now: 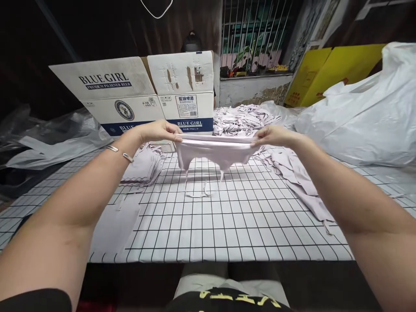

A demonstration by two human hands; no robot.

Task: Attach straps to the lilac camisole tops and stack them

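Observation:
A pale pink piece of fabric (211,149) is stretched in the air above the table, its top edge taut and its lower edge hanging in points with loose threads or thin ties. My left hand (162,131) pinches its left top corner, and my right hand (268,136) pinches the right one. Below my left hand stands a neat stack of similar pale fabric pieces (143,167). One flat piece of pale cloth (115,223) lies in front of that stack. Under my right forearm, several loose strips of the same fabric (299,177) are spread out.
The table has a white cloth with a black grid (208,229). At the back stand an opened Blue Girl beer carton (143,102) and a heap of pale fabric (243,119). A large white plastic bag (357,108) is at right, a yellow carton (338,71) behind it, clear plastic (65,138) at left.

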